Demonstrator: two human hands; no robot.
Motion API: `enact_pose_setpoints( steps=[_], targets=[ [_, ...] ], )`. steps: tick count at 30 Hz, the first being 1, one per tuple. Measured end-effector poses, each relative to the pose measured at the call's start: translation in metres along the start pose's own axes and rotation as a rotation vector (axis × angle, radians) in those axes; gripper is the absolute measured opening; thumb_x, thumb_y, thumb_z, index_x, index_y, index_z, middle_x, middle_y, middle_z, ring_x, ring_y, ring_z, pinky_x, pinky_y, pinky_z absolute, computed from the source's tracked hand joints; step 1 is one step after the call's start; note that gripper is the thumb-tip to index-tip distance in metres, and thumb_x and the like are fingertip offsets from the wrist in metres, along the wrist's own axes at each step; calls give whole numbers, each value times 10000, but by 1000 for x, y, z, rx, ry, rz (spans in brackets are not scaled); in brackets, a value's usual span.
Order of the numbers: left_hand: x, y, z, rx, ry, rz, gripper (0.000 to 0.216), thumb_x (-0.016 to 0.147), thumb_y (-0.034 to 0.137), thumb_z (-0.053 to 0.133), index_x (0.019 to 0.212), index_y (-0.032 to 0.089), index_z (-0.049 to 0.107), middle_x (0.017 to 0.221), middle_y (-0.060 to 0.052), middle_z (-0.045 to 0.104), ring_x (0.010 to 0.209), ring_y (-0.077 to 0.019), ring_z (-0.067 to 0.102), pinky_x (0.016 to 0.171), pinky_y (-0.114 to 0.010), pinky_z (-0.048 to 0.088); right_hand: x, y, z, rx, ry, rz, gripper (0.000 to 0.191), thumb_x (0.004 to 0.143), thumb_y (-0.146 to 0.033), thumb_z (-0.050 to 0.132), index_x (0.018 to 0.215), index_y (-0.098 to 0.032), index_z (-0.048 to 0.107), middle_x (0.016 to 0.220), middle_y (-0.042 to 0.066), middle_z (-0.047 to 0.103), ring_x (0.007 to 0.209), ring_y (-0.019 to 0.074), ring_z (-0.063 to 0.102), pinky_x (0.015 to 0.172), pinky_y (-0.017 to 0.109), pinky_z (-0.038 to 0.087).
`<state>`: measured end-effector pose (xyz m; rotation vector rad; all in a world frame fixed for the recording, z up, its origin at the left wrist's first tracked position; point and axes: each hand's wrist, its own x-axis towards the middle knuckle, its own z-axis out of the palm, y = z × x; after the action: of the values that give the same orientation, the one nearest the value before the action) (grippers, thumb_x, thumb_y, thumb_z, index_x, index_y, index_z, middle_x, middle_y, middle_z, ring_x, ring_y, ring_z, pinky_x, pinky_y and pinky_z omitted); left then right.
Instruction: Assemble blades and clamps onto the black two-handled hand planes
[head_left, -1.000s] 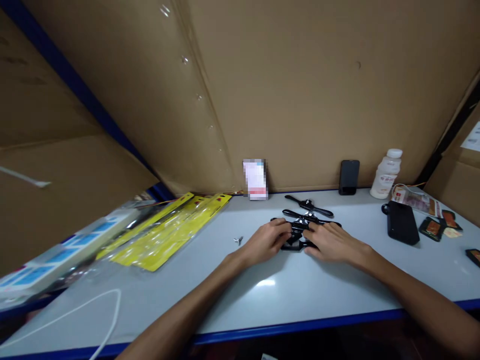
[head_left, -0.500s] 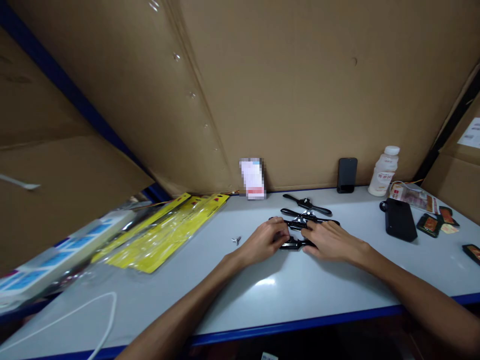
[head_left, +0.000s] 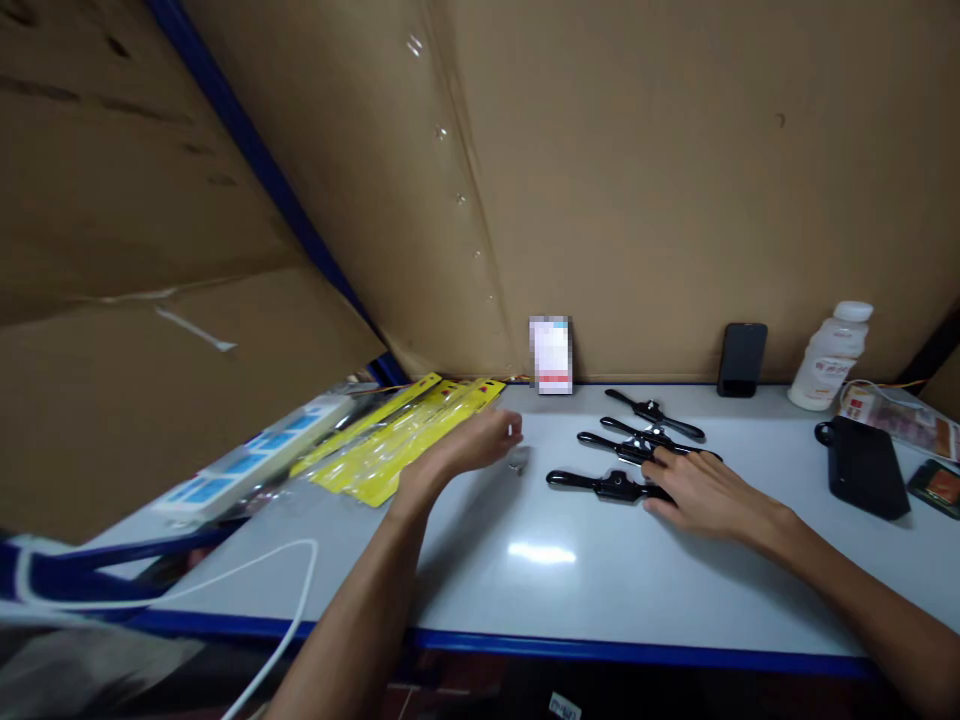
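4 black tools lie on the tabletop (head_left: 637, 590), each with 2 handles. The right hand (head_left: 701, 490) covers the right ends of the nearest tool (head_left: 616, 486), at its 9 o'clock, and of the next tool (head_left: 637, 448), at its 10 o'clock; whether it is grasping either I cannot tell. The other 2 tools lie beyond, toward 11 o'clock. The left hand (head_left: 484, 440) has its fingers curled; whether they pinch anything I cannot tell. A small metal piece (head_left: 517, 466) sits just beside it at 4 o'clock. Yellow packages (head_left: 420, 430) lie at the left hand's 9 o'clock. From the right hand, a dark phone (head_left: 742, 360) stands at 1 o'clock, a bottle (head_left: 831, 357) at 2 and a black case (head_left: 866, 470) at 3.
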<state>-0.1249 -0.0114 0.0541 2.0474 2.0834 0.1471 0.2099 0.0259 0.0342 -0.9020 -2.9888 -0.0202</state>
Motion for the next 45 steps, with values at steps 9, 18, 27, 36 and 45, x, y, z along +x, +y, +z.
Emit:
enact_pose_setpoints(
  steps=[9, 18, 27, 36, 45],
  targets=[
    [-1, 6, 10, -81, -226, -46, 64, 679, 156, 637, 738, 176, 649, 556, 30, 580, 503, -129, 543, 489, -211, 327, 1, -1, -1, -6, 11, 1, 261, 923, -330, 529, 1053, -151, 666, 1029, 132, 648, 737, 237, 631, 644, 368, 429],
    [1, 29, 10, -193, 0, 250, 74, 735, 136, 554, 672, 164, 581, 621, 19, 595, 595, -120, 498, 562, -222, 332, 1, 3, 5, 12, 20, -17, 296, 931, -346, 495, 1080, -152, 662, 1080, 138, 643, 779, 237, 629, 659, 371, 432],
    [-3, 91, 44, -559, 152, 456, 100, 848, 187, 576, 782, 155, 644, 753, -17, 682, 689, -129, 584, 646, -242, 433, 1, 0, 3, 8, 24, -16, 310, 932, -349, 510, 1109, -144, 662, 1068, 146, 651, 784, 249, 636, 672, 392, 454],
    [-6, 99, 58, -348, 169, 593, 167, 874, 91, 489, 794, 176, 609, 782, -16, 639, 694, -134, 556, 658, -260, 428, 0, -3, 2, -12, 31, -18, 277, 939, -318, 518, 1107, -152, 661, 1074, 134, 663, 812, 260, 653, 673, 378, 463],
    [-3, 98, 63, -226, 213, 607, 187, 913, 105, 454, 826, 175, 603, 801, -32, 625, 718, -148, 565, 674, -279, 440, 2, -1, 7, 4, 61, -58, 246, 927, -225, 496, 1096, -170, 666, 1022, 109, 671, 724, 212, 624, 613, 350, 400]
  ],
)
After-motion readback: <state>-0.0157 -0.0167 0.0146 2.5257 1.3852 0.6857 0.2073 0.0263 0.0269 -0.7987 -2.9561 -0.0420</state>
